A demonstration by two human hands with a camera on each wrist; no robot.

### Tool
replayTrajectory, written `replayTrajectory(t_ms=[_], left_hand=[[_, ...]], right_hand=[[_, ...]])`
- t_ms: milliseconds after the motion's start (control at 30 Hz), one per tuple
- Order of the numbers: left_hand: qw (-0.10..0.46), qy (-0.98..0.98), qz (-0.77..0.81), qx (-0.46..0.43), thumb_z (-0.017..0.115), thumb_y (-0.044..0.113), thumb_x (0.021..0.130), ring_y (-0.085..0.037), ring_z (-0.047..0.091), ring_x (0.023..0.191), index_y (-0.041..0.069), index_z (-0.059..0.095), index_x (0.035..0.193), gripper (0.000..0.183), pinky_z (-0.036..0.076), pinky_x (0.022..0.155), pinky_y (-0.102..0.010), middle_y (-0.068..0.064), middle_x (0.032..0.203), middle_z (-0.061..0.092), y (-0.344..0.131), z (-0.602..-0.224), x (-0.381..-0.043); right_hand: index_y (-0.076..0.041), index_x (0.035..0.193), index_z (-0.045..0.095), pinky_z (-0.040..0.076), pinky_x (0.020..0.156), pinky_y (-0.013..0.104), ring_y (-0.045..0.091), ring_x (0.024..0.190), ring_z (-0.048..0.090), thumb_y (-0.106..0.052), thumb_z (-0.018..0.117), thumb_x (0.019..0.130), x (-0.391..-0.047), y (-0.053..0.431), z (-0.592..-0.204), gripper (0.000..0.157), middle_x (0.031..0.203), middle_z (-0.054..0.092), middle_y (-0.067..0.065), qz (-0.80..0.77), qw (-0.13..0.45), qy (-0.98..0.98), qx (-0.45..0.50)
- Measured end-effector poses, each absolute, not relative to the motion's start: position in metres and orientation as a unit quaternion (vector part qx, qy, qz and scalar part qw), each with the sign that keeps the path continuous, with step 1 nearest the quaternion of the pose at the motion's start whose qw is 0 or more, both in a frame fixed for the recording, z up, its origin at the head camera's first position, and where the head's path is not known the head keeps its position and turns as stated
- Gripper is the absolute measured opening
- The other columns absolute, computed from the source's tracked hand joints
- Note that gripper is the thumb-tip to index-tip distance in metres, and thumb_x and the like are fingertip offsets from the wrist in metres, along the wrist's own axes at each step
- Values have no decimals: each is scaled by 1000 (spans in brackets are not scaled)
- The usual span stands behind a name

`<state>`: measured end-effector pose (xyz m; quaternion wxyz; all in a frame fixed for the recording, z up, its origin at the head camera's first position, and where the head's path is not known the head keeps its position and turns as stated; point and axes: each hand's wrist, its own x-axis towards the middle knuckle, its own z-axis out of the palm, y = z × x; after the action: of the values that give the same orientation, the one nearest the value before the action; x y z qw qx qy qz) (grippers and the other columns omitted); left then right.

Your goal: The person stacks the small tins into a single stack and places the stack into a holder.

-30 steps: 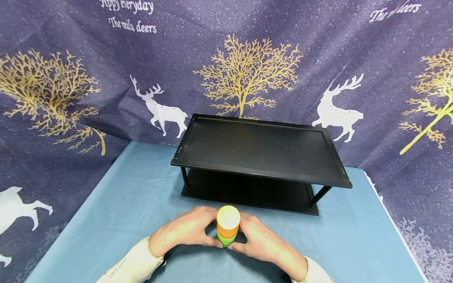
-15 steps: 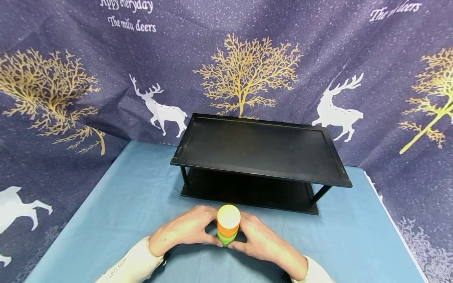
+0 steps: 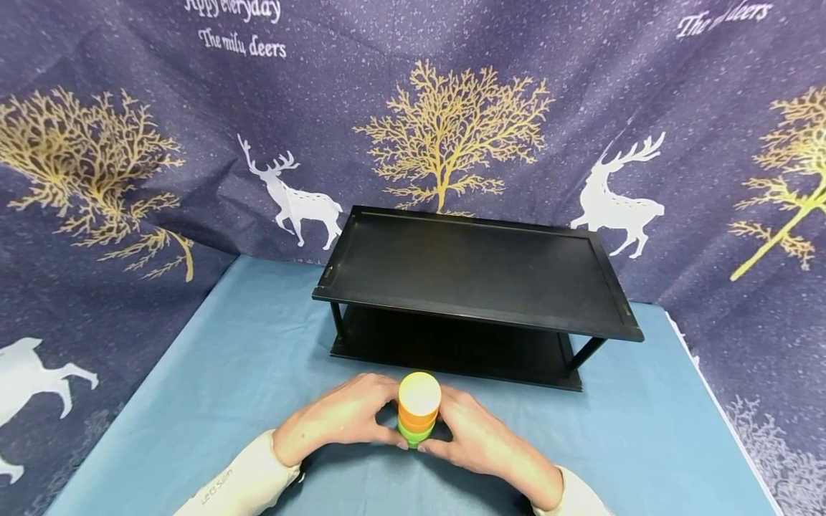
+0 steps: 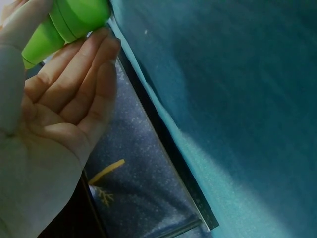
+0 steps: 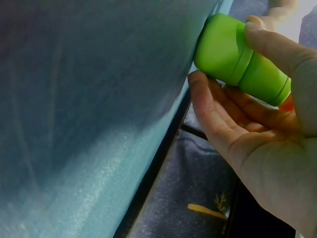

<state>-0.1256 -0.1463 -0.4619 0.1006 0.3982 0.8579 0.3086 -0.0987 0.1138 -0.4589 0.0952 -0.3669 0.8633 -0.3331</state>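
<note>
A stack of coloured cups (image 3: 417, 418) stands upright on the blue cloth in the head view, with a pale yellow top, orange below it and green at the base. My left hand (image 3: 351, 413) holds it from the left, thumb at the near side and fingers round the far side. From the right, my right hand (image 3: 474, 437) grips the same stack in mirrored fashion. Two green tiers of the stack (image 5: 225, 52) show in the right wrist view, between thumb and fingers. The left wrist view catches the green part (image 4: 74, 22) above the curved fingers.
A black two-tier shelf (image 3: 477, 265) stands just behind the hands, its lower board (image 3: 452, 347) close to the fingers. Blue cloth (image 3: 213, 387) covers the table. A dark purple hanging (image 3: 387, 93) with deer and trees lies behind.
Both hands keep their hold on the stack and stay in place. Only a very slight shift of the whole head view shows.
</note>
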Motion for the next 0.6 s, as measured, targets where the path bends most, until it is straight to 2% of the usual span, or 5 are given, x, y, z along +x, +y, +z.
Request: replayTrajectory(t_ms=[600], left_hand=[[115, 848, 319, 407, 89, 53, 82, 6, 65, 103, 34, 72, 121, 46, 56, 95, -27, 26, 113, 70, -141, -456, -127]], right_hand=[[-20, 137, 60, 59, 90, 29, 4, 105, 64, -20, 91, 86, -99, 120, -451, 60, 123, 65, -8, -355, 117, 855, -360]])
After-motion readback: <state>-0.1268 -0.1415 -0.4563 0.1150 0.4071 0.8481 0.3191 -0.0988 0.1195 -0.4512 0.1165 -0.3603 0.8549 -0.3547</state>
